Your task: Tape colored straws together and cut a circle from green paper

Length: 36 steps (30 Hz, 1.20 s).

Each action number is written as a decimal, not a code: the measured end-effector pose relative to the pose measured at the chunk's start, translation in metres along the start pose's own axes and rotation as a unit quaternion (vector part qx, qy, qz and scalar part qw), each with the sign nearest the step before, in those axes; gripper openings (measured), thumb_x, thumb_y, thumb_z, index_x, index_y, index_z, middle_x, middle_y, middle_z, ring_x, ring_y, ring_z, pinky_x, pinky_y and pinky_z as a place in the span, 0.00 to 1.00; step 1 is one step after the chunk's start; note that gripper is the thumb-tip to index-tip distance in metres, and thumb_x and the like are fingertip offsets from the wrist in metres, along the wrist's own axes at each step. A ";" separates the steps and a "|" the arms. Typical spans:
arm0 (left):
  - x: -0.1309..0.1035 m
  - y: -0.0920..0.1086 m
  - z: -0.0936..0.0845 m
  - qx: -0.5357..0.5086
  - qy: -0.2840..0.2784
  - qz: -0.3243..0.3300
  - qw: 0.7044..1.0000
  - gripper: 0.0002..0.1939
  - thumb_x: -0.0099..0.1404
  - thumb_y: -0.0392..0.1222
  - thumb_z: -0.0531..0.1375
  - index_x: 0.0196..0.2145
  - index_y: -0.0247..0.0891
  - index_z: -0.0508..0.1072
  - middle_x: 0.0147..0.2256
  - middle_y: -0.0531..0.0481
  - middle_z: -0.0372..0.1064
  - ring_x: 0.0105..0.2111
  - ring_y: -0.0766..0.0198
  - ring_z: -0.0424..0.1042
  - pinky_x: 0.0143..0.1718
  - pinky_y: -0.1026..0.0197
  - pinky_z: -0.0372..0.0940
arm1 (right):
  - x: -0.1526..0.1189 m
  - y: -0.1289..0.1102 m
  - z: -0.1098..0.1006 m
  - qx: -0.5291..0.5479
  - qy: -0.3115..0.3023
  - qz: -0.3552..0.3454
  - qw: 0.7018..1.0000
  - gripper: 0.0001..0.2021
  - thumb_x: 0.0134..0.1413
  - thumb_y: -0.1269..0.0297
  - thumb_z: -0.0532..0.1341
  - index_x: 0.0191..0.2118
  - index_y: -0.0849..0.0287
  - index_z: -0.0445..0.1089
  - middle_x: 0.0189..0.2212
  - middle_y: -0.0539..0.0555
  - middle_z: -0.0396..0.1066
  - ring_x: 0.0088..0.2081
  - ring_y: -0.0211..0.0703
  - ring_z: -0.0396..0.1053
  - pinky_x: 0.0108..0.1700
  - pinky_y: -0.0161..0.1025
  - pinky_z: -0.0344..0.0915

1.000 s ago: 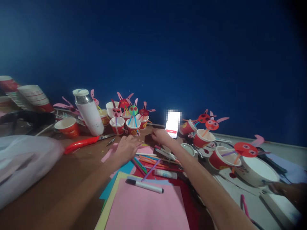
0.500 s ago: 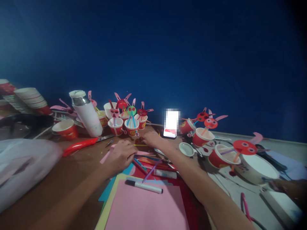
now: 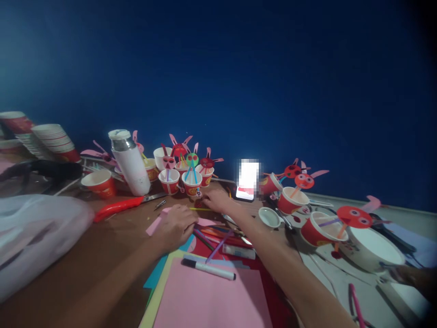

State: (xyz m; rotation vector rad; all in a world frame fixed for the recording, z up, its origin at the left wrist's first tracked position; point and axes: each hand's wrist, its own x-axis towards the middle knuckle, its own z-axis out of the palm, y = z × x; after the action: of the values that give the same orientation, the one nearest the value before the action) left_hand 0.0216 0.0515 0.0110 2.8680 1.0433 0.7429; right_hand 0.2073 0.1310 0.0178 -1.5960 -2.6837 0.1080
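Yellow straw (image 3: 198, 209) lying crosswise, just this side of the right hand (image 3: 218, 201), its pinch unclear; left hand (image 3: 178, 224), fingers bunched, over pink paper (image 3: 157, 222).

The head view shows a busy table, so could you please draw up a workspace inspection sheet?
Surface: brown tabletop, crowded.
Materials: pink paper strip, yellow stick, rabbit-faced paper cups.
Clutter: black-capped marker on a pink paper sheet, white thermos, lit phone, red-handled cutter.
Left hand: over the strip; grip unclear.
Right hand: near the yellow stick; grip unclear.
Cables: none clearly identifiable.
Surroundings: dark blue wall; another person's hand at the right edge.
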 end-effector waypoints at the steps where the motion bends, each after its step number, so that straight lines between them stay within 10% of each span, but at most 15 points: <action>1: 0.000 0.000 0.001 0.000 0.003 0.001 1.000 0.11 0.63 0.34 0.49 0.32 0.38 0.71 0.30 0.47 0.69 0.34 0.60 0.65 0.39 0.56 0.57 | 0.000 -0.002 0.001 0.003 0.000 0.003 1.000 0.16 0.58 0.62 0.49 0.42 0.60 0.71 0.44 0.58 0.72 0.45 0.47 0.68 0.44 0.36 0.61; 28: 0.010 -0.008 0.007 -0.030 0.020 -0.029 0.999 0.12 0.65 0.38 0.50 0.34 0.39 0.73 0.31 0.47 0.70 0.35 0.61 0.66 0.39 0.57 0.58 | -0.004 0.000 0.004 0.061 0.009 0.099 0.993 0.15 0.57 0.65 0.49 0.41 0.58 0.71 0.41 0.58 0.72 0.45 0.48 0.69 0.43 0.38 0.62; 36: 0.007 -0.010 0.010 -0.025 -0.002 -0.041 0.999 0.12 0.66 0.39 0.50 0.33 0.38 0.73 0.30 0.48 0.69 0.34 0.62 0.65 0.37 0.57 0.58 | 0.006 -0.021 0.008 0.098 0.016 0.121 0.988 0.18 0.50 0.52 0.57 0.41 0.59 0.70 0.40 0.59 0.72 0.43 0.52 0.69 0.40 0.40 0.63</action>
State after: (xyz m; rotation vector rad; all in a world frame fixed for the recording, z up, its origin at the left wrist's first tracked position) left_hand 0.0251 0.0653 0.0035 2.7659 1.1161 0.7458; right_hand 0.1856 0.1256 0.0107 -1.8320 -2.3570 0.3350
